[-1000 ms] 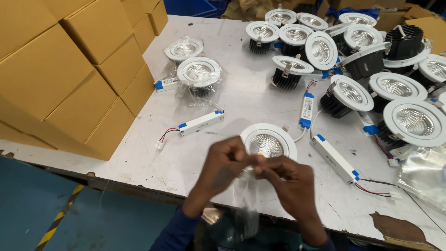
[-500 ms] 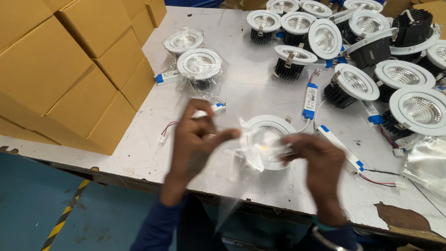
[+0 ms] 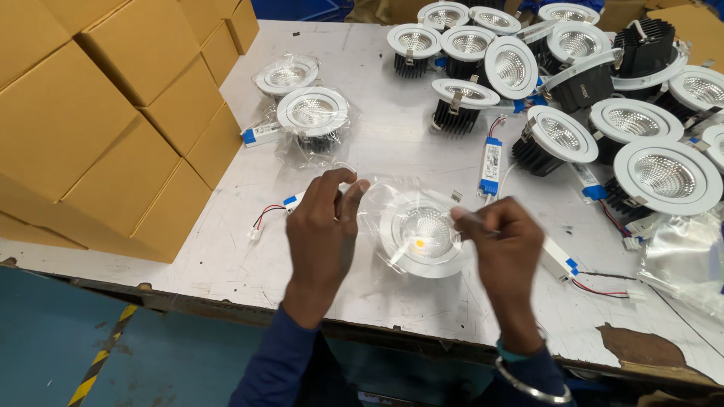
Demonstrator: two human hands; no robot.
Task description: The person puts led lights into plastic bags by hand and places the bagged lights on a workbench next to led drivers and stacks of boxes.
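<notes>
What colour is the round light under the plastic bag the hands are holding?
White, with a yellow centre, seen in the head view: downlight.

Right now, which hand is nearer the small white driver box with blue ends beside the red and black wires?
Left. The left hand overlaps the driver box; the right hand is across the bagged downlight.

head cam | looks steeply down | close over worktable [image 3: 392, 151] | sole view
</notes>
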